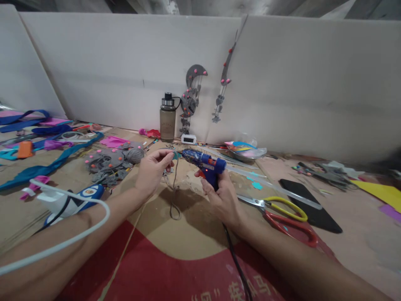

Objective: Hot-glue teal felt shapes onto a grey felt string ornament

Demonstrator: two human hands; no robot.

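Note:
My right hand (221,196) is closed round the grip of a blue hot glue gun (203,162), whose nozzle points left. Its black cord (235,261) runs down toward me. My left hand (153,169) pinches a small teal felt piece (177,155) right at the gun's nozzle. A thin grey string (174,196) hangs from that piece down onto the brown cardboard surface (188,225).
Scissors with yellow and red handles (282,211) lie right of my right hand, by a black phone (308,205) and clear glue sticks (275,186). Grey felt scraps and yarn (114,163), a bottle (168,117), a metal bowl (246,151) and blue ribbons (40,167) lie around.

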